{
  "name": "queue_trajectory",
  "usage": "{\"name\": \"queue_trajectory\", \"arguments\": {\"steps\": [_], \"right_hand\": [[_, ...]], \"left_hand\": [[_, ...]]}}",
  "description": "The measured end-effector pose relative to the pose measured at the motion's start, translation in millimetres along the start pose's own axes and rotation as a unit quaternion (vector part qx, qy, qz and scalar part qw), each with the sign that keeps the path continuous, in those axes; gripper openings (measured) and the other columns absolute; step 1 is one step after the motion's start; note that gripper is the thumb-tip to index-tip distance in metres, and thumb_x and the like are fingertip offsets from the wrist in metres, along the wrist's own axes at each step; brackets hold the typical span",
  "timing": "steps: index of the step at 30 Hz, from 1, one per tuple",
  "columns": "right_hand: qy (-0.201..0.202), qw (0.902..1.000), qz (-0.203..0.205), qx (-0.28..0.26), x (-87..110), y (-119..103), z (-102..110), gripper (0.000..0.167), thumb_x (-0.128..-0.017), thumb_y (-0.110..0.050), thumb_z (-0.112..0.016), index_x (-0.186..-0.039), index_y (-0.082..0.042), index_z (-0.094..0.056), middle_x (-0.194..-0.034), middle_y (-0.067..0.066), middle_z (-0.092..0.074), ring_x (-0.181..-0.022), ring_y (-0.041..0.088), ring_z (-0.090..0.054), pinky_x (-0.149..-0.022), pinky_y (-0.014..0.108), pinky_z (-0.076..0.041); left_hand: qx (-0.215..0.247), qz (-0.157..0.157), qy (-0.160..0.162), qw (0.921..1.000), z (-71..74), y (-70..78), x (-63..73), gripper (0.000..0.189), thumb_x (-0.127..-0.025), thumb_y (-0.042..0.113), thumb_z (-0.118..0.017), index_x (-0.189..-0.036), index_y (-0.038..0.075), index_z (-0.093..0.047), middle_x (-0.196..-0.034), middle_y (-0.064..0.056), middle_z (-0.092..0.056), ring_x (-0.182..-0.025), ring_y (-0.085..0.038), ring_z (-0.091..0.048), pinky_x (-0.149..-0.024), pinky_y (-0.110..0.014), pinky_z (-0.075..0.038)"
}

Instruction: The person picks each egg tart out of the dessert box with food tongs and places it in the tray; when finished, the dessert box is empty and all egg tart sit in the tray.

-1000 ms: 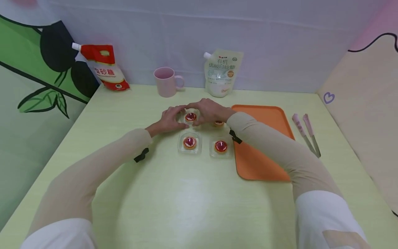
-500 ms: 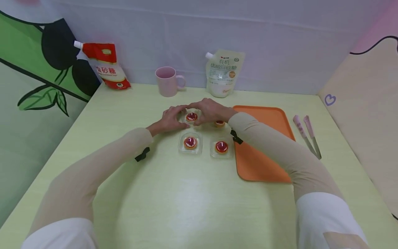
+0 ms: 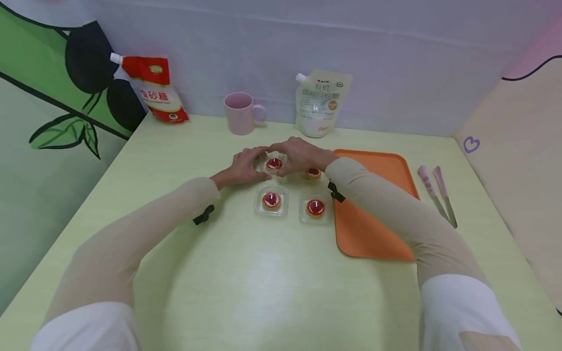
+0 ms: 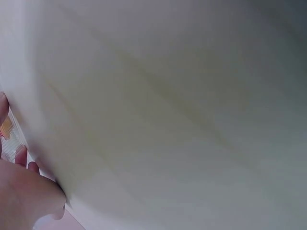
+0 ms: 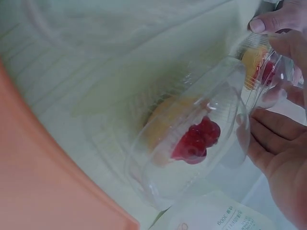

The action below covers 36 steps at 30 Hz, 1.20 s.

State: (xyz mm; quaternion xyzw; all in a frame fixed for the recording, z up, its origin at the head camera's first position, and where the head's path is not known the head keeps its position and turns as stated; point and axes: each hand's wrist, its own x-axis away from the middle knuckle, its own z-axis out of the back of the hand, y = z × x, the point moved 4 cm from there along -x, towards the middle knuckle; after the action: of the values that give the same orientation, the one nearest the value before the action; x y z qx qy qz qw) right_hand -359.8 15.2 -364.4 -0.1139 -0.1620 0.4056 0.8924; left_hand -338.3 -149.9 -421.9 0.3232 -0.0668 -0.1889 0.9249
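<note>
Both of my hands hold a small clear plastic box with a red-topped tart (image 3: 274, 164) in the back left spot of a group of boxes. My left hand (image 3: 243, 167) grips its left side, with thumb in front and fingers behind. From the right, my right hand (image 3: 300, 155) grips the same box. Under the right wrist stands another boxed tart (image 3: 313, 173), partly covered by that hand and larger in the right wrist view. Two more boxed tarts, front left (image 3: 271, 201) and front right (image 3: 315, 208), lie nearer. Only a sliver of the held box (image 4: 9, 139) shows in the left wrist view.
An orange tray (image 3: 373, 239) lies under the right forearm, beside the boxes. Two knives (image 3: 439, 195) with pink handles lie right of it. Along the back stand a pink mug (image 3: 239, 114), a pale sugar pouch (image 3: 322, 105) and a red and white sugar bag (image 3: 160, 92).
The whole head view has shifted slightly. Both hands stay around the back left box, and the boxes keep their places on the table.
</note>
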Motion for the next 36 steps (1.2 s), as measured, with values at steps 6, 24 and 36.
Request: {"name": "queue_trajectory", "arguments": {"steps": [6, 24, 36], "right_hand": [[0.01, 0.9994, 0.013, -0.029, -0.5, 0, 5, 0.066, -0.087, -0.04, -0.075, -0.145, -0.019, -0.052, -0.134, 0.009, -0.064, -0.12, 0.027, -0.06, -0.101, 0.043, -0.048], [-0.03, 0.9938, -0.036, -0.101, -4.9, 10, 8, 0.077, -0.082, -0.039, -0.081, -0.146, -0.02, -0.044, -0.142, 0.019, -0.053, -0.131, 0.032, -0.05, -0.11, 0.047, -0.041], [-0.036, 0.9923, -0.064, -0.099, 5.2, 21, 17, 0.072, -0.084, -0.034, -0.08, -0.145, -0.017, -0.044, -0.145, 0.02, -0.052, -0.136, 0.034, -0.048, -0.112, 0.049, -0.039]], "left_hand": [[-0.002, 0.001, 0.001, 1.0, 1.8, -0.2, 1.6, 0.08, -0.083, 0.026, -0.08, -0.15, 0.012, -0.04, -0.137, -0.012, -0.052, -0.128, -0.032, -0.04, -0.115, -0.056, -0.016], [0.006, 0.01, -0.009, 0.9999, 0.6, 1.4, 1.4, 0.089, -0.083, 0.026, -0.08, -0.155, 0.014, -0.031, -0.14, -0.013, -0.051, -0.13, -0.032, -0.04, -0.116, -0.057, -0.016], [0.01, 0.019, -0.009, 0.9997, 2.1, 3.7, 1.1, 0.087, -0.083, 0.025, -0.08, -0.154, 0.016, -0.032, -0.139, -0.013, -0.052, -0.129, -0.033, -0.041, -0.116, -0.056, -0.016]]}}
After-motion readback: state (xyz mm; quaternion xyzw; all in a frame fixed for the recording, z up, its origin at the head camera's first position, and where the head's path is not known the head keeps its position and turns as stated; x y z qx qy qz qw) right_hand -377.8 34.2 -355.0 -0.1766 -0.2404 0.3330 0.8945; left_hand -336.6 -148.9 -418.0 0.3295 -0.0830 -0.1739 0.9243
